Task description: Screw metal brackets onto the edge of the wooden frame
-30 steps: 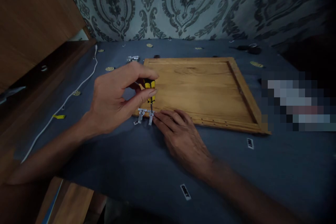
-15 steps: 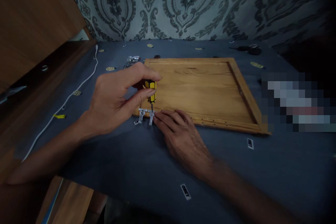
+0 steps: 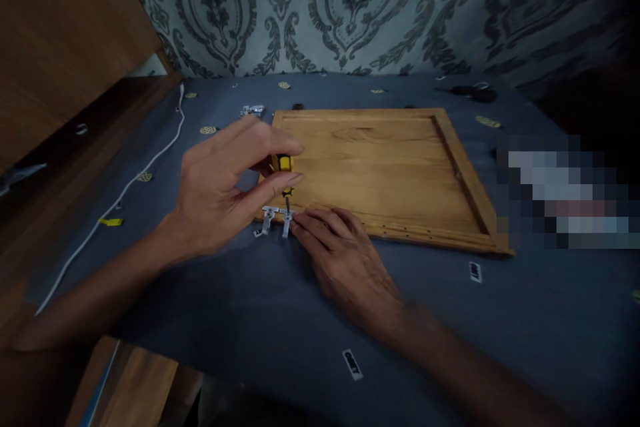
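My left hand (image 3: pixel 225 187) is closed around a yellow and black screwdriver (image 3: pixel 285 163), which stands upright with my thumb across its handle. Its tip meets a silver metal hinge (image 3: pixel 287 219) on the near left edge of a framed wooden panel (image 3: pixel 380 170). A second silver hinge (image 3: pixel 269 217) sits just to the left of it on the same edge. My right hand (image 3: pixel 345 260) lies over the panel's near edge with fingers stretched out, the fingertips touching the right side of the first hinge. Its thumb is hidden.
More metal hinges (image 3: pixel 253 111) lie behind the panel's left corner. A white cable (image 3: pixel 150 167) runs along the left, beside a small yellow piece (image 3: pixel 111 221). A dark object (image 3: pixel 473 92) lies at the back right. Wooden furniture (image 3: pixel 70 20) rises at the left.
My left thumb has shifted across the screwdriver handle, covering more of it. The screwdriver tip stays on the same hinge, and my right hand keeps its place.
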A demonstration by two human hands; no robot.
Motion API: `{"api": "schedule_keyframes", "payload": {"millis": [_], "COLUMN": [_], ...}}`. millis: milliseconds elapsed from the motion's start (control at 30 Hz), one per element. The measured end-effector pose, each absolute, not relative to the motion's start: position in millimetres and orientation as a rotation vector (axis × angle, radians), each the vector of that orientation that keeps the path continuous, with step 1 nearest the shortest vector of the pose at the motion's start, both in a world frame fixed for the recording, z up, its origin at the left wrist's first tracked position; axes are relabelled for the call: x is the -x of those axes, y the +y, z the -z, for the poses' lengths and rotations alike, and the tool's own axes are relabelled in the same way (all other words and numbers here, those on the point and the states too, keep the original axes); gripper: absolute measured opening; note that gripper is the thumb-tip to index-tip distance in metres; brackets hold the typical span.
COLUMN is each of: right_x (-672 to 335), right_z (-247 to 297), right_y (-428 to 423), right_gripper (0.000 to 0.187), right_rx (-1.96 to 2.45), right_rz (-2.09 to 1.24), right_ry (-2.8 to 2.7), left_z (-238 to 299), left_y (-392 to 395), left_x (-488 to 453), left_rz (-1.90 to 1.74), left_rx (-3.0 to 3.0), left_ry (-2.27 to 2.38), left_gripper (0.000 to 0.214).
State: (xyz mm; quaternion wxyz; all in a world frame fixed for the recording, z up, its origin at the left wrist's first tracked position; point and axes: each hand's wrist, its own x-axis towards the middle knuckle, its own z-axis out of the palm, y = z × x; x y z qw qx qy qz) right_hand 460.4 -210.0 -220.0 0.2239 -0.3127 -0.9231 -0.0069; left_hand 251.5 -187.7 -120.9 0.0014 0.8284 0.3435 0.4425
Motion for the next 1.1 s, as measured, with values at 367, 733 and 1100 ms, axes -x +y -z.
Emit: {"api": "schedule_keyframes", "payload": {"millis": [367,733,1100], "right_x": [-460,-460,-460], "right_z": [221,218,218], "right_y": [-210,-211,-211], "right_gripper": [0.047,0.043,0.047], "right_rx": [0.861,0.870,0.870], "right_rz": [0.051,0.058,0.049], "right_ry": [-2.528,-2.546,-2.536], "left_z": [119,110,115], "left_y": [-190,-187,-181], "left_x": [-250,-244,-247], "left_rz": [-1.334,-1.109,-1.332], "left_rx": [-2.362,-2.588,-2.816], "left_ry": [1.175,0.972,0.903], "left_gripper": [0.015,0.016,0.009]}}
